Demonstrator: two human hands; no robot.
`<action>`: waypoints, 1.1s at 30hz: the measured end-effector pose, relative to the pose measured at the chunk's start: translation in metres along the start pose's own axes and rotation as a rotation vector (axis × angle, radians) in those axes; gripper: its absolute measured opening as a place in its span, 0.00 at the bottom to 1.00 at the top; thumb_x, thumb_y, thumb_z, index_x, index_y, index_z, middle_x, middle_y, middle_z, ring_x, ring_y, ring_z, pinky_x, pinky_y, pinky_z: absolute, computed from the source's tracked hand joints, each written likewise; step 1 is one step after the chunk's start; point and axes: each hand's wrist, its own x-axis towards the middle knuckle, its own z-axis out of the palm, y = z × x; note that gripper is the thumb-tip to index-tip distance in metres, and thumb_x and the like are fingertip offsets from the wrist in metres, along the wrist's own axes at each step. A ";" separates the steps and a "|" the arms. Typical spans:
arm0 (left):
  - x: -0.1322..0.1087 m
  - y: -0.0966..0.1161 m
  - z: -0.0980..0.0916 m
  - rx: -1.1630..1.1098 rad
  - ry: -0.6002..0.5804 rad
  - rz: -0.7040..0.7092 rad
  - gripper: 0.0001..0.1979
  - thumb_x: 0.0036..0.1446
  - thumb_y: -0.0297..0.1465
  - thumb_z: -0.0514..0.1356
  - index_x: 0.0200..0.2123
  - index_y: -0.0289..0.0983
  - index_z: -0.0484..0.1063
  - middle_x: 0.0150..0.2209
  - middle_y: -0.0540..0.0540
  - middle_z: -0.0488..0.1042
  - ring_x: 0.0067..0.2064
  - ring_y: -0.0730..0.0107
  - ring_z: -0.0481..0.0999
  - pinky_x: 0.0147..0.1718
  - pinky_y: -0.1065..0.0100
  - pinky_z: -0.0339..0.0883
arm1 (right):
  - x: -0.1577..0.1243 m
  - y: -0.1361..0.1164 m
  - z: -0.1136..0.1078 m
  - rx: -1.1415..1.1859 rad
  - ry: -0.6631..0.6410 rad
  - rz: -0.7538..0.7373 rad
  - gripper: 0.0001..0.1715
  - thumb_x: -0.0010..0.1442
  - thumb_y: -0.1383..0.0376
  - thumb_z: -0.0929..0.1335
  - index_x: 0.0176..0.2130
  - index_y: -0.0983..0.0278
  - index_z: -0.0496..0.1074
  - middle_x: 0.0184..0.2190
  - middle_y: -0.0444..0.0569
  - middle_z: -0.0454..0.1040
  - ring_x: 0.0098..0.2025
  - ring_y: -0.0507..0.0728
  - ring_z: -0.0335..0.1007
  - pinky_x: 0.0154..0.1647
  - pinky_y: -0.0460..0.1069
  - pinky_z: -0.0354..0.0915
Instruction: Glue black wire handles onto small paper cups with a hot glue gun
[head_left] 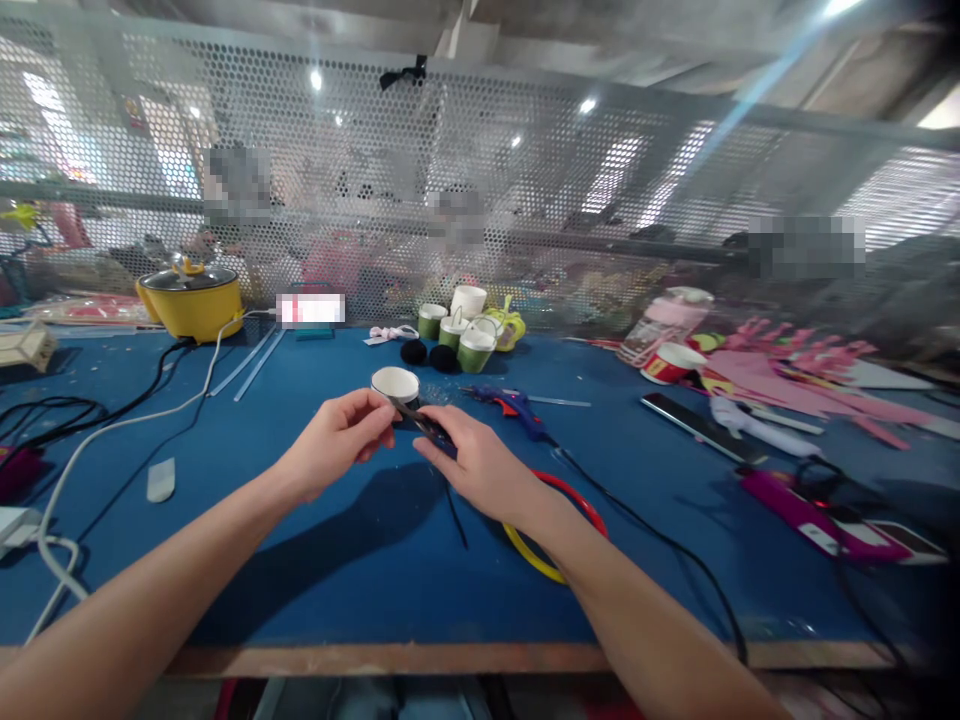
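My left hand (346, 432) is closed in a pinch on the end of a thin dark strip, in front of a white cup (395, 384) with a dark outside. Close beside it, my right hand (472, 458) wraps round a dark scissors-like tool (433, 432), whose tip points toward the left fingers. Its exact kind is partly hidden by the hand. Below the right hand a thin black strip (454, 515) slants down over the blue table. A blue glue gun (514, 408) with an orange trigger lies just beyond the right hand.
Black pompoms (442, 358) and green-and-white cups (475, 348) stand at the back. A red-and-yellow ring (546, 572) lies under my right forearm. Cables cross both sides. A yellow pot (199, 305) is back left; a phone (701, 428) and pink sheets (780, 378) lie right.
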 end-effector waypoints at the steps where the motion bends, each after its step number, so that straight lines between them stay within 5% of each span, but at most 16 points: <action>1: 0.000 0.000 -0.002 -0.050 -0.052 -0.037 0.12 0.51 0.39 0.56 0.27 0.35 0.63 0.20 0.53 0.66 0.18 0.82 0.57 0.17 0.76 0.49 | 0.000 0.000 0.000 0.002 0.000 -0.011 0.19 0.59 0.58 0.60 0.48 0.64 0.63 0.43 0.55 0.69 0.44 0.59 0.66 0.44 0.55 0.62; 6: 0.001 0.001 -0.010 -0.220 -0.220 -0.150 0.12 0.48 0.39 0.59 0.28 0.35 0.63 0.16 0.56 0.61 0.15 0.85 0.48 0.15 0.77 0.41 | -0.001 0.003 0.001 0.005 0.010 -0.058 0.19 0.59 0.58 0.60 0.48 0.63 0.63 0.42 0.55 0.69 0.43 0.59 0.66 0.43 0.55 0.63; 9: 0.000 0.000 -0.006 -0.078 -0.107 -0.042 0.10 0.50 0.37 0.57 0.25 0.36 0.61 0.17 0.55 0.63 0.16 0.83 0.51 0.16 0.76 0.43 | -0.001 0.003 0.002 -0.022 0.013 -0.039 0.19 0.59 0.58 0.60 0.48 0.63 0.63 0.42 0.55 0.68 0.44 0.59 0.66 0.44 0.55 0.63; 15: -0.001 -0.009 0.001 0.589 0.204 0.329 0.08 0.53 0.30 0.52 0.24 0.36 0.64 0.19 0.53 0.64 0.22 0.77 0.59 0.23 0.74 0.52 | -0.001 -0.006 0.011 -0.035 -0.039 0.125 0.21 0.60 0.57 0.59 0.48 0.67 0.63 0.43 0.57 0.69 0.45 0.61 0.66 0.45 0.56 0.62; 19: 0.002 -0.012 0.001 0.711 0.287 0.356 0.07 0.52 0.29 0.52 0.24 0.36 0.65 0.19 0.52 0.65 0.22 0.77 0.61 0.24 0.74 0.52 | 0.000 -0.008 0.015 -0.012 -0.065 0.199 0.20 0.60 0.58 0.58 0.46 0.68 0.64 0.41 0.57 0.70 0.44 0.61 0.67 0.43 0.56 0.62; 21: 0.003 -0.007 -0.002 0.574 0.219 0.256 0.08 0.53 0.31 0.52 0.24 0.36 0.66 0.19 0.51 0.66 0.20 0.78 0.60 0.22 0.74 0.52 | 0.001 -0.006 0.014 -0.032 -0.045 0.172 0.19 0.60 0.58 0.59 0.46 0.68 0.64 0.42 0.57 0.70 0.44 0.61 0.66 0.44 0.56 0.62; 28: 0.001 0.006 -0.024 -0.235 -0.417 -0.248 0.10 0.55 0.34 0.53 0.32 0.33 0.69 0.18 0.52 0.64 0.13 0.86 0.46 0.14 0.77 0.42 | 0.001 0.006 0.004 -0.098 0.004 -0.180 0.18 0.59 0.60 0.60 0.47 0.67 0.62 0.39 0.55 0.68 0.40 0.57 0.66 0.40 0.51 0.64; 33: -0.001 0.003 -0.019 -0.318 -0.423 -0.211 0.08 0.53 0.33 0.55 0.29 0.33 0.68 0.15 0.55 0.59 0.15 0.85 0.45 0.14 0.77 0.41 | 0.002 0.010 0.000 -0.146 0.064 -0.290 0.17 0.59 0.62 0.60 0.46 0.68 0.62 0.37 0.55 0.68 0.38 0.57 0.66 0.38 0.51 0.65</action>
